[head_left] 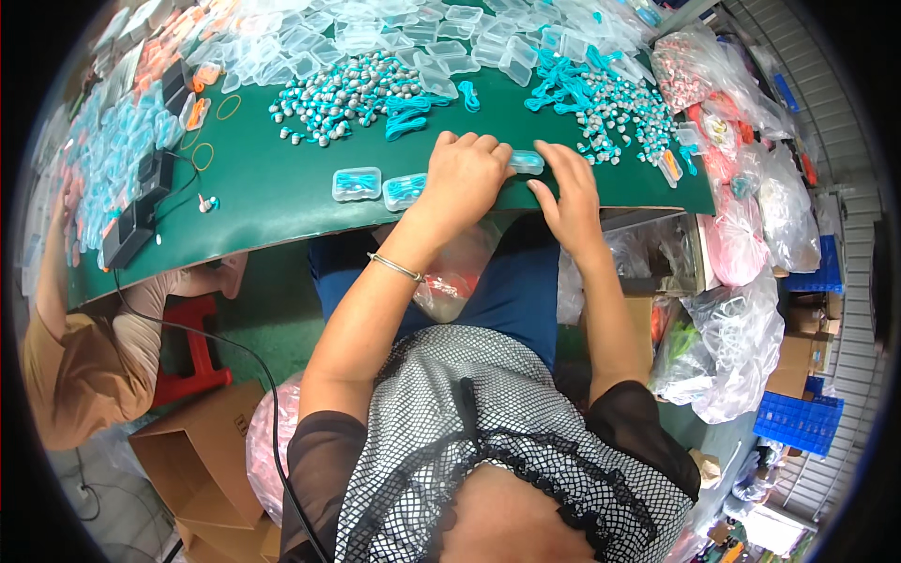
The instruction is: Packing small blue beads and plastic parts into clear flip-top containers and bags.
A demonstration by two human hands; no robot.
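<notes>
Between my hands lies a small clear plastic case (527,162) with teal contents, near the table's front edge. The curled fingers of my left hand (466,178) close at the left end of this case; its thumb is hidden. My right hand (572,197) is around the case's right end, thumb and fingers apart, with the fingertips close to its corner. To the left sit two more clear cases, one (357,184) with coiled teal cord inside and another (404,191) partly behind my left wrist. Beyond my hands are a heap of teal and silver earbuds (347,94) and bundled teal cords (408,114).
Many open clear cases (450,42) cover the back of the green table (253,202). More earbuds (624,117) lie at the right. Black boxes (131,230) and yellow rubber bands (202,156) are at the left, where another person's arm (52,272) shows. Plastic bags (737,249) crowd the right side.
</notes>
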